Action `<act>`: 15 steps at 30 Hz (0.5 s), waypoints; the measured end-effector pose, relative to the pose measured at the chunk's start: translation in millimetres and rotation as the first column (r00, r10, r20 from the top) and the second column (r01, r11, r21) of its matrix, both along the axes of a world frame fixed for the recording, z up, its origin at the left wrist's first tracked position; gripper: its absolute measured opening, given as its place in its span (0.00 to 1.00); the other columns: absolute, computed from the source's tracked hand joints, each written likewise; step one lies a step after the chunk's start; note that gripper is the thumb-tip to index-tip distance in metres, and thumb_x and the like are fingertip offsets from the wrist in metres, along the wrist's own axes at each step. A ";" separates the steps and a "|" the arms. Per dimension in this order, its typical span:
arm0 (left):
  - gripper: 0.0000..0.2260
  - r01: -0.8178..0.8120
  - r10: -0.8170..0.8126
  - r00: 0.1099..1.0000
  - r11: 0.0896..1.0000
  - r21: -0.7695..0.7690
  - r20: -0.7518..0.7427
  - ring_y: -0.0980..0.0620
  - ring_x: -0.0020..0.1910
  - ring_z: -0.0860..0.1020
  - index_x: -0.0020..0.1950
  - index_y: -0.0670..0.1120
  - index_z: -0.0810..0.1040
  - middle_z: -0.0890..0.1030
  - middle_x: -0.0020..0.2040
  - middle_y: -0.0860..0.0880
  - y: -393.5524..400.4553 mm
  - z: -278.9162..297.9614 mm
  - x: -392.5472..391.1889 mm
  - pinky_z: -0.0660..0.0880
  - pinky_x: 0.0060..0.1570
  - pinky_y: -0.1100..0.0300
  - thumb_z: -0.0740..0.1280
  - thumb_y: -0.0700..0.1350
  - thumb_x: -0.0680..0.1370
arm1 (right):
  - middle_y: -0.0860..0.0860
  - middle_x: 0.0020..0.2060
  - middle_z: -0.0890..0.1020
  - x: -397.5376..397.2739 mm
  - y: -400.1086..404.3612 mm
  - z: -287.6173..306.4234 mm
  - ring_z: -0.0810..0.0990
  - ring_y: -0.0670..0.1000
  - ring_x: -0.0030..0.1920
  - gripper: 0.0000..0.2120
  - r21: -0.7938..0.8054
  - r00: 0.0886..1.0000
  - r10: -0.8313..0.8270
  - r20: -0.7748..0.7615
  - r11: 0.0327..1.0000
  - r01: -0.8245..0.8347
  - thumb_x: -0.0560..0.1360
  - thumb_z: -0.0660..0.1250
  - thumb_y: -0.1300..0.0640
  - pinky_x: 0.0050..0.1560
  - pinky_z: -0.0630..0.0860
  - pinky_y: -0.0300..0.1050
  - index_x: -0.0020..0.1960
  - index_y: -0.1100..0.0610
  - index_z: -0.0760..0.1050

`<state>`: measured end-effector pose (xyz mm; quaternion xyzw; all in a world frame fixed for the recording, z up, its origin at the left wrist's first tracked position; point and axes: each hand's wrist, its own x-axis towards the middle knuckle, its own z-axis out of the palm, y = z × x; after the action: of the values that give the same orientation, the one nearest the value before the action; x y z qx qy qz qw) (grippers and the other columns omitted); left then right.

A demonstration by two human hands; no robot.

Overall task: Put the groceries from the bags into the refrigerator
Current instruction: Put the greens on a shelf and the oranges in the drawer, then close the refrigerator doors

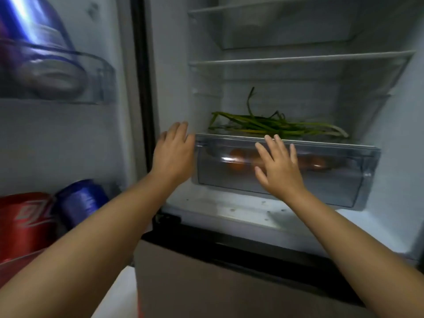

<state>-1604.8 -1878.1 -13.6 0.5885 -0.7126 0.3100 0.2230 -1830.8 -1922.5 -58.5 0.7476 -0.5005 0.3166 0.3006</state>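
The refrigerator stands open in front of me. A clear plastic crisper drawer (344,180) sits at the bottom of the compartment, with round orange things (236,160) dimly visible through its front. Green onions (275,126) lie on the shelf just above the drawer. My left hand (173,154) is open at the drawer's left corner, fingers spread, holding nothing. My right hand (278,168) is open with its palm flat toward the drawer's front; I cannot tell whether it touches. No bags are in view.
Two glass shelves (298,59) above hold nothing I can see. The open door on the left carries a blue can (39,42) in an upper bin, and a red can (25,221) beside a blue can (80,203) lower down. A closed lower drawer front (229,283) lies below.
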 end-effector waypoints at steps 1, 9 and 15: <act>0.16 -0.010 0.011 1.000 0.999 -0.046 0.019 0.36 0.43 0.83 0.39 0.35 0.81 0.83 0.47 0.34 15.0 1.6 7.9 0.79 0.31 0.51 0.55 0.40 0.67 | 0.65 0.59 0.78 14.0 10.3 1.4 0.75 0.69 0.60 0.22 0.002 0.999 0.049 0.021 0.999 -0.049 0.67 0.62 0.55 0.54 0.67 0.74 0.58 0.64 0.77; 0.05 -0.132 0.125 0.987 0.989 -0.066 -0.105 0.40 0.27 0.79 0.31 0.39 0.80 0.80 0.31 0.41 176.9 -4.6 106.8 0.73 0.21 0.60 0.65 0.36 0.59 | 0.63 0.51 0.82 156.4 137.0 -5.3 0.79 0.60 0.55 0.19 -0.186 0.844 0.520 0.134 0.850 -0.494 0.69 0.59 0.56 0.60 0.69 0.51 0.53 0.67 0.78; 0.12 -0.256 0.247 0.953 0.966 -0.033 -0.178 0.39 0.36 0.81 0.40 0.39 0.82 0.83 0.40 0.39 264.3 -45.1 185.1 0.77 0.29 0.56 0.60 0.40 0.66 | 0.62 0.55 0.81 274.2 241.2 -47.9 0.80 0.60 0.58 0.22 -0.030 0.812 0.569 0.130 0.821 -0.570 0.71 0.57 0.53 0.60 0.73 0.59 0.57 0.66 0.77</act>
<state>-1419.6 -1613.7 -58.7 0.6927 -0.6008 0.3036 0.2590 -1556.6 -1681.3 -106.4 0.8417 -0.2745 0.4387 0.1543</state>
